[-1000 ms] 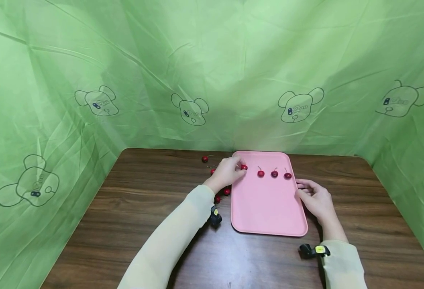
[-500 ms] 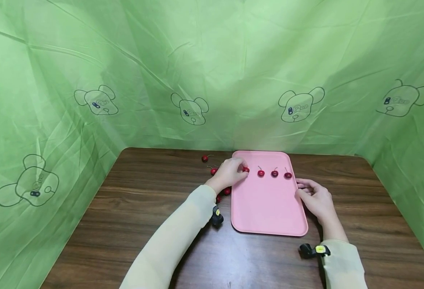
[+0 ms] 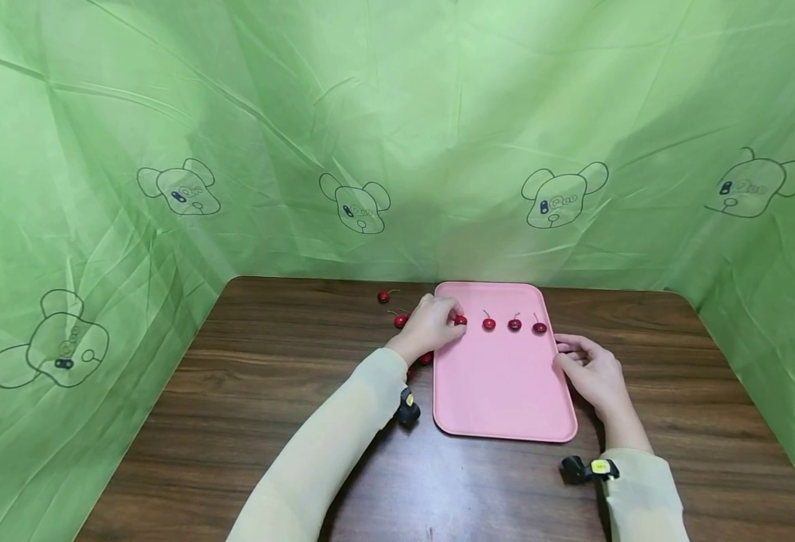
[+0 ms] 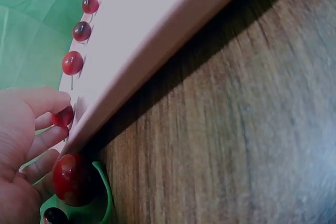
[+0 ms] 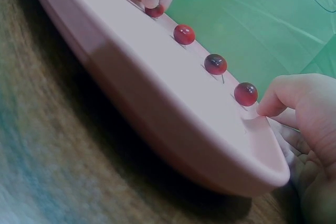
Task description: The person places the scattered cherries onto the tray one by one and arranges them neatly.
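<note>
On the pink tray (image 3: 506,384), three red cherries with stems stand in a row: one cherry (image 3: 488,325) nearest the left hand, a darker cherry (image 3: 515,325) in the middle, and another cherry (image 3: 539,328) by the right rim. My left hand (image 3: 431,325) pinches a further cherry (image 4: 63,116) between thumb and fingers, low over the tray's left side and in line with the row. At the right rim, my right hand (image 3: 592,370) holds the tray, its thumb (image 5: 270,100) on the edge and the other fingers outside, partly hidden.
Left of the tray, several loose cherries lie on the dark wooden table (image 3: 269,391), among them a cherry (image 3: 384,296) at the back and a cherry (image 3: 400,321) partly behind the left hand. Green cloth (image 3: 397,113) with printed bear heads closes off the back and sides.
My left hand has shifted slightly right and nearer with its cherry, bringing it about level with the row. The right hand and the tray stay in place.
</note>
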Demonstrator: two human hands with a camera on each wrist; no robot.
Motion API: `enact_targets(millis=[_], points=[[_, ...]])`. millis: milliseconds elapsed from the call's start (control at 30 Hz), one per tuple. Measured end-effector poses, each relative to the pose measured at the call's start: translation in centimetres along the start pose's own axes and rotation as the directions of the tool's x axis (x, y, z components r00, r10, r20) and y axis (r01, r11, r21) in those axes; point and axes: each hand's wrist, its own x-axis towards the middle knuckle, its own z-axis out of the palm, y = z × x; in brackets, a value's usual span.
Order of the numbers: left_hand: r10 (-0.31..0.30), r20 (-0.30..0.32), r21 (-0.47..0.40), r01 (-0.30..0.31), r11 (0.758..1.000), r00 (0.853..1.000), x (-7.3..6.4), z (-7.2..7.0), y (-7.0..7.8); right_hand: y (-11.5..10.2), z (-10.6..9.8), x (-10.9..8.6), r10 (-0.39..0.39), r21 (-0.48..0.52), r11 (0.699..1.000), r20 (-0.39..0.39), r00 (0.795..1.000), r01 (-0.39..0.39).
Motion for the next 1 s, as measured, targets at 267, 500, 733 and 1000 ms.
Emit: enact_targets(millis=[267,500,733,1000], points=[[-0.019,0.002,0.007,0.019,1.0,1.0,0.1,0.0,0.3,0.0,0.0,0.0,0.005,-0.007,1.0,-0.005,1.0,-0.005],[-0.029,-0.002,-0.004,0.029,1.0,1.0,0.1,0.0,0.1,0.1,0.1,0.1,0.001,0.002,1.0,-0.003,1.0,-0.001],[-0.017,0.003,-0.001,0.017,1.0,1.0,0.0,-0.2,0.1,0.2,0.1,0.1,0.008,-0.012,1.0,-0.007,1.0,-0.008],[-0.02,-0.034,-0.062,0.018,0.998,0.999,-0.1,-1.6,0.0,-0.1,0.1,0.0,-0.007,0.007,1.0,-0.013,1.0,0.007]])
